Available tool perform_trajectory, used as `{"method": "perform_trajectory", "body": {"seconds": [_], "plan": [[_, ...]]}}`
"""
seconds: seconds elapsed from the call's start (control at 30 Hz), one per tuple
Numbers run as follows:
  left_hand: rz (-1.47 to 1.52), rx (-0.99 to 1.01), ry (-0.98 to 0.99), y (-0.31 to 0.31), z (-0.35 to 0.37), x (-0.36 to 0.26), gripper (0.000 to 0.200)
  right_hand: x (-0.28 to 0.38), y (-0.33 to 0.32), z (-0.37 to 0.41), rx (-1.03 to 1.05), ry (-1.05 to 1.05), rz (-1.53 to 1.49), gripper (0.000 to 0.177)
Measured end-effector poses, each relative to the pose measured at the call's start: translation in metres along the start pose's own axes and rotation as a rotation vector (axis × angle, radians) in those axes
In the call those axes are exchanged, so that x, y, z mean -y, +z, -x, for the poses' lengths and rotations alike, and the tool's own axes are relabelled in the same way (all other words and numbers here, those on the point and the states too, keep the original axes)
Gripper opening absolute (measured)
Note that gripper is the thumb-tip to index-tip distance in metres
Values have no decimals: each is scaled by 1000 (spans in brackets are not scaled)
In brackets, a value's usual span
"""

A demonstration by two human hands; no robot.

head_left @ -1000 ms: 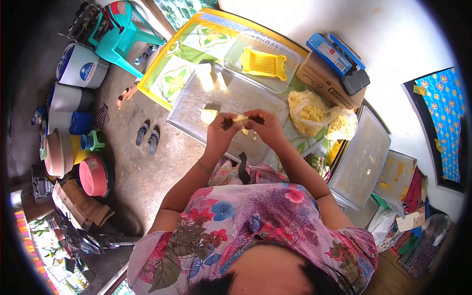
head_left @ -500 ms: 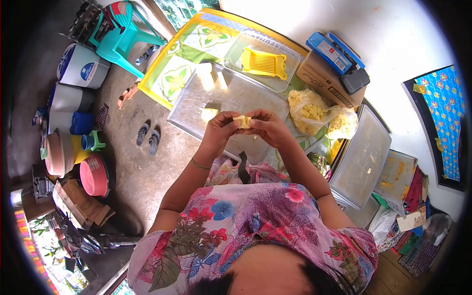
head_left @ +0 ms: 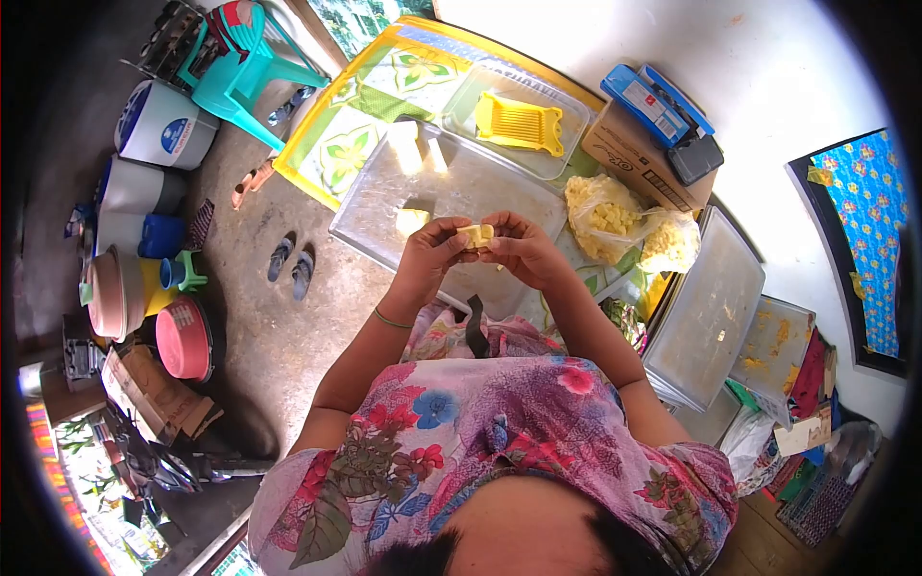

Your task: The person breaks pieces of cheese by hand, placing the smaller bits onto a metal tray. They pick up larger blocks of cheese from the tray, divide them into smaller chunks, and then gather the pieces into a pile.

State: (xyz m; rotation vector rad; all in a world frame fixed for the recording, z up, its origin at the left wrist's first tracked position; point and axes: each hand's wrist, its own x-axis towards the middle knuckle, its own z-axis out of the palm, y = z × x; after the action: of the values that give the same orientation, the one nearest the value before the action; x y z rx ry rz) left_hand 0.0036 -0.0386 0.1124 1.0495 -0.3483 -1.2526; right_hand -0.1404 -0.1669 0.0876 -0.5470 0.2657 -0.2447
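Both my hands are raised over the near part of a metal tray [head_left: 519, 187], pinching a small pale yellow piece of dough [head_left: 475, 233] between them. My left hand [head_left: 434, 254] grips one end with thumb and fingers; the other end is in the fingers of my right hand [head_left: 523, 252]. On the tray, just beyond my left hand, lies a pale yellow dough chunk [head_left: 412, 222]. Farther back are a larger block [head_left: 404, 149] and a narrow strip [head_left: 437, 156], both bright in the sunlight. Behind the tray, a yellow ridged plastic board [head_left: 519, 124] rests in a clear plastic container [head_left: 573, 154].
Plastic bags of yellow chunks [head_left: 607, 219] sit right of the tray, beside a cardboard box [head_left: 634, 158]. More metal trays [head_left: 706, 307] lean at the right. Slippers [head_left: 303, 272] lie on the floor at left, near tubs [head_left: 184, 338] and a teal chair [head_left: 235, 86].
My hands keep their pinch on the dough piece, with only slight finger movement. The whole view has shifted very slightly.
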Motion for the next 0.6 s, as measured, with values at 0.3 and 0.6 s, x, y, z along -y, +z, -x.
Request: {"method": "perform_trajectory", "body": {"seconds": [0.3, 0.6], "plan": [[-290, -36, 127, 5, 2, 2, 35, -4, 6, 0, -48, -62, 131, 30], [-156, 25, 72, 1, 2, 0, 45, -2, 8, 2, 37, -74, -16, 27]]}}
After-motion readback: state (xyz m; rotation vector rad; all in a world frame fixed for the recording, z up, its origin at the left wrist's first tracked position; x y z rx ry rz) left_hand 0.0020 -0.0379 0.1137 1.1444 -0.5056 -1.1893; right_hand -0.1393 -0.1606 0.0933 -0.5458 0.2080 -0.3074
